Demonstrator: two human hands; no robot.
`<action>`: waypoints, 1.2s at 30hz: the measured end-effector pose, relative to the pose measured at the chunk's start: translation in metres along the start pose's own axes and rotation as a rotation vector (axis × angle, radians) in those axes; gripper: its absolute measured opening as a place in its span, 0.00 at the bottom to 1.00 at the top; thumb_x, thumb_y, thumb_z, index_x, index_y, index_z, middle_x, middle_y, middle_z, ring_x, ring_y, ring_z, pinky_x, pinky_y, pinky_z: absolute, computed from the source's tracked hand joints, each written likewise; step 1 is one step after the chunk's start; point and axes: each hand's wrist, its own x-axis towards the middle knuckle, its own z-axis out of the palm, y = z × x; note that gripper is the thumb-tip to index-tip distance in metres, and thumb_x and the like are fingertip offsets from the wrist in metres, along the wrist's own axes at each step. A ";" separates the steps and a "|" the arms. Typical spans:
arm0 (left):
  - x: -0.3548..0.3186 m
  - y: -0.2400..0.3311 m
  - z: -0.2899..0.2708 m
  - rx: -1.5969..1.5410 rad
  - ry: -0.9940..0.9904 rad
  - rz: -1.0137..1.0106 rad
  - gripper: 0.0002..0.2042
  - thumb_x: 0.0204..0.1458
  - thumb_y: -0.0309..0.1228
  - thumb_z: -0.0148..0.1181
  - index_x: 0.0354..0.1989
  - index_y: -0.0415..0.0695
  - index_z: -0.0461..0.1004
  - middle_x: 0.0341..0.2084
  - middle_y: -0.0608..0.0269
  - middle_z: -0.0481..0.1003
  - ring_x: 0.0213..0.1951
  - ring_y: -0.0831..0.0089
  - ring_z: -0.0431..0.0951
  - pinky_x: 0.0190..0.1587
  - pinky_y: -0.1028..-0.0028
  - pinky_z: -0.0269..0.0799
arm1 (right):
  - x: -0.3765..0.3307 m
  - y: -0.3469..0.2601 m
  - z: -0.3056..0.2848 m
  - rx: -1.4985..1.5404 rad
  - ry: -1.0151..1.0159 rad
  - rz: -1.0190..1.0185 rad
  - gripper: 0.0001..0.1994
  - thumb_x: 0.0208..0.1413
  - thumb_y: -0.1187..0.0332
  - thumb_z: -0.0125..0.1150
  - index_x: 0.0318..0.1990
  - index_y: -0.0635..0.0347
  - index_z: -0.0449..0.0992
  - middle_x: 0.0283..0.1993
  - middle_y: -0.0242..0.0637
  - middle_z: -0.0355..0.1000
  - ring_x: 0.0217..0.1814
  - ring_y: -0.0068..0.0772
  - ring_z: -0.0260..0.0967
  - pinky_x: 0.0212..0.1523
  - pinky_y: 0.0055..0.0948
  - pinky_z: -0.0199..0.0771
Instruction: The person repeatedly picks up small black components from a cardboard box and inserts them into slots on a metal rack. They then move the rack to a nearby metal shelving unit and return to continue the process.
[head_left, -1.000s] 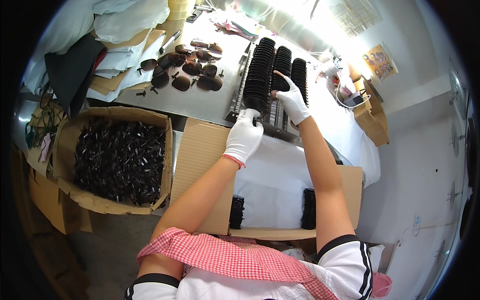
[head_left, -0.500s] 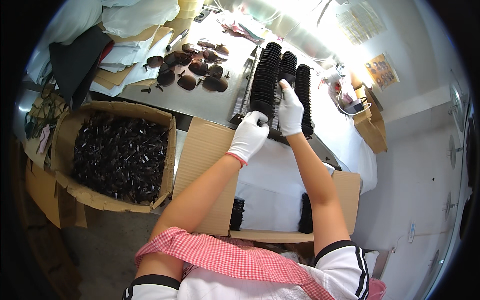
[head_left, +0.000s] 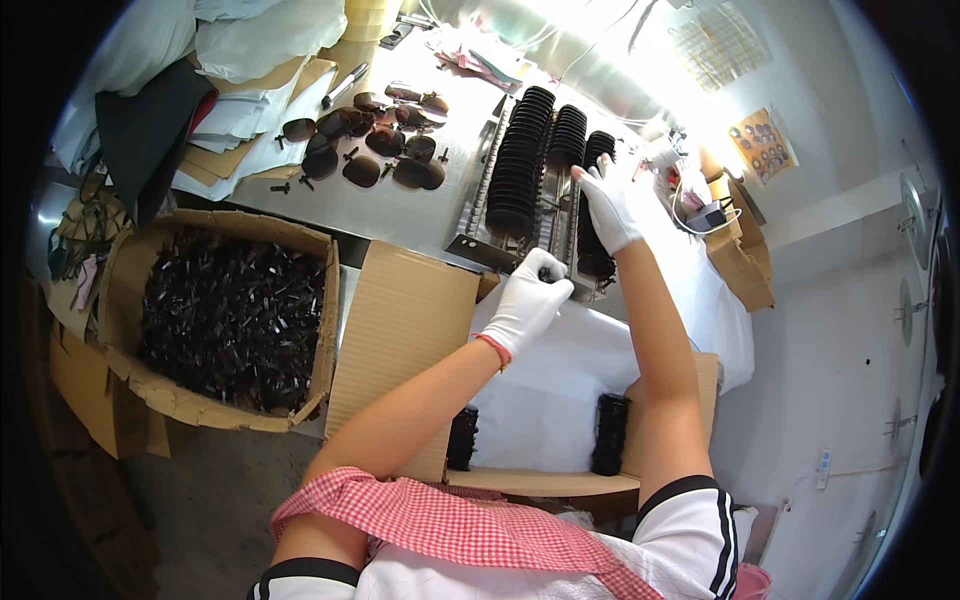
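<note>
Near edge: open cardboard box [head_left: 405, 330] lined with white paper, two dark stacks [head_left: 608, 433] inside. Left hand [head_left: 527, 305], white-gloved, closed around a small dark piece at the rack's near end. Right hand [head_left: 610, 205], gloved, fingers loosely open, resting on the right row of dark lenses [head_left: 592, 215] in the metal rack [head_left: 478, 245]. Left: carton of dark parts [head_left: 230, 315]. Far surface [head_left: 400, 205]: loose sunglass lenses [head_left: 365, 168].

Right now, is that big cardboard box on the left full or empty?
Nearly full. The cardboard box stands open at the top, and a heap of small dark pieces fills it almost up to its rim.
</note>
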 end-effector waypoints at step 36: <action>0.019 0.043 0.028 -0.286 0.356 0.306 0.15 0.59 0.29 0.62 0.54 0.43 0.73 0.41 0.68 0.76 0.34 0.85 0.73 0.35 0.82 0.70 | -0.107 -0.056 -0.035 0.518 -0.303 0.233 0.21 0.59 0.81 0.53 0.60 0.70 0.68 0.56 0.44 0.71 0.57 0.37 0.73 0.57 0.33 0.79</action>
